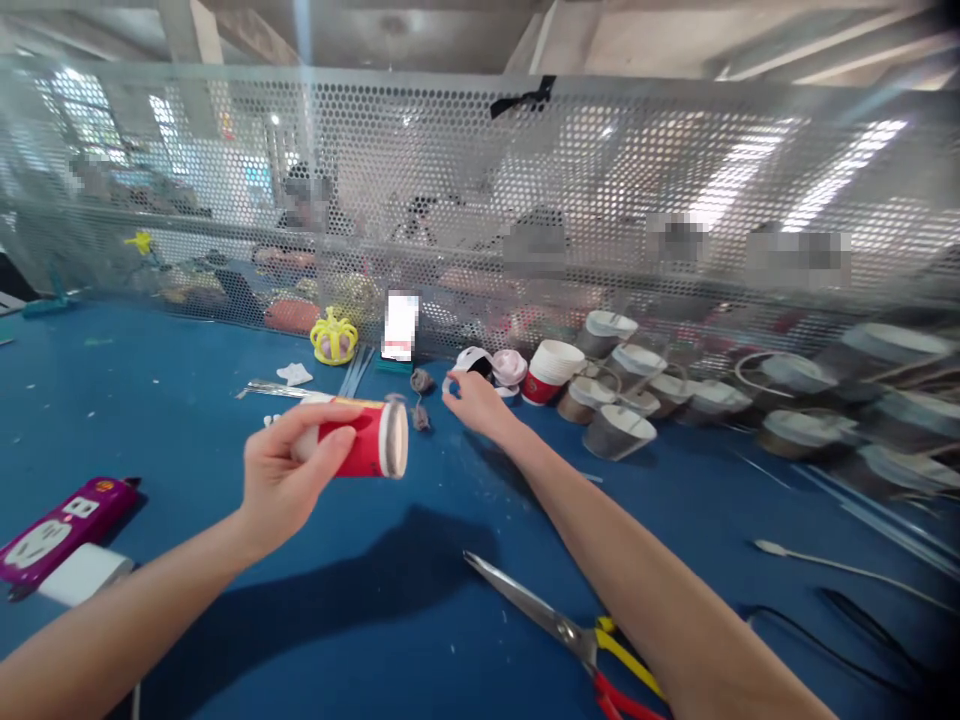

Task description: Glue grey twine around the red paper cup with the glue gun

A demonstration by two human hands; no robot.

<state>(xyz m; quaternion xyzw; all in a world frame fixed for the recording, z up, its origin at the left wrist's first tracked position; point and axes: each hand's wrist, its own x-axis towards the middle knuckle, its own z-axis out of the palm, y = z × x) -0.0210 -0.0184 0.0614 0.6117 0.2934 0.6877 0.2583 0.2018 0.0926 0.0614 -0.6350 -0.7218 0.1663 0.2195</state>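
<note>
Left hand [281,488] clamped on red cup [360,448], middle-left, sideways, maybe so one end faces right hand [478,402]. Right hand by far white roll [471,356]; cannot tell if fingers pinch. Scissors [551,615] near, maybe for quick grabbing.

The held cup [364,443] is red with a greyish band, the scissors [566,631] yellow-and-red-handled, the crown [334,338] yellow, the device [75,525] purple and white, the table [337,650] blue, the partition [450,150] grey, dotted with holes.

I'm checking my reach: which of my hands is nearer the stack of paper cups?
Right. Your right hand is just left of the stack; your left hand, holding a red cup, is farther left.
</note>
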